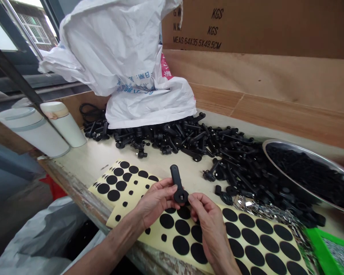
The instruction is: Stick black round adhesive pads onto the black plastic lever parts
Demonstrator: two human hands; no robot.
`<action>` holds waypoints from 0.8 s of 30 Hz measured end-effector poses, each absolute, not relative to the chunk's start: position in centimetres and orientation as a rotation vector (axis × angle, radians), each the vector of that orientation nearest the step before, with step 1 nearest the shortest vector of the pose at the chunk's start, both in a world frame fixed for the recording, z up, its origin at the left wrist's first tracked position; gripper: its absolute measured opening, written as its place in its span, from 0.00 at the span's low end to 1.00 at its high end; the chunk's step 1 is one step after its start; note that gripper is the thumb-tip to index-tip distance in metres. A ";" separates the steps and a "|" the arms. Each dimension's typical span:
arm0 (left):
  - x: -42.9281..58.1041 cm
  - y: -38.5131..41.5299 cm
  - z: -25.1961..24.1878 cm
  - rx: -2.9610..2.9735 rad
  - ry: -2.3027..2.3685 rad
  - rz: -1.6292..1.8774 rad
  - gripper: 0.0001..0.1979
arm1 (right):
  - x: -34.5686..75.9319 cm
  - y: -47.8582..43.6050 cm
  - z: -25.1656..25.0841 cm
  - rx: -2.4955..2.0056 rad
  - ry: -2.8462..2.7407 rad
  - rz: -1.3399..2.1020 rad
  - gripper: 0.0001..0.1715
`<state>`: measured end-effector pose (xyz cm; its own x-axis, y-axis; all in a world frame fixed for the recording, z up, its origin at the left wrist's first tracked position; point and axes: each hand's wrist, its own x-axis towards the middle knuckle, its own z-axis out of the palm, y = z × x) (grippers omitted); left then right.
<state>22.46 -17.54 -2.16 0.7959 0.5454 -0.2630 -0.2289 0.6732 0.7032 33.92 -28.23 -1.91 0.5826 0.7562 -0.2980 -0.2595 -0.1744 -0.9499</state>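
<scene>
My left hand [157, 198] is closed on a black plastic lever part [177, 183], gripping it near its round lower end while the arm of the part points up. My right hand [206, 217] pinches at that round end with fingertips pressed together. Both hands hover over yellow backing sheets [246, 244] carrying rows of black round adhesive pads. What the right fingers hold, if anything beyond the part, is too small to see.
A heap of black plastic parts [195, 137] lies across the bench under a white plastic bag [126, 61]. A steel bowl [275, 147] of black pieces is at right, a green tray [318, 238] at bottom right. Two white cups [46, 130] stand at left. Cardboard boxes [260, 26] line the back.
</scene>
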 end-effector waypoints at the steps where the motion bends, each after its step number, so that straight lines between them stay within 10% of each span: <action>1: 22.5 -17.5 -2.2 0.707 0.484 0.455 0.10 | 34.0 -28.2 -1.9 -1.483 -0.447 0.960 0.18; 24: 22.3 -17.5 -1.8 0.736 0.464 0.444 0.09 | 34.0 -28.1 -2.1 -1.465 -0.457 0.945 0.18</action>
<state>22.30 -17.54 -1.76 0.8099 0.5339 -0.2427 -0.2188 0.6590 0.7196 34.01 -28.13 -2.11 0.5827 0.7638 -0.2776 -0.2570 -0.1508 -0.9546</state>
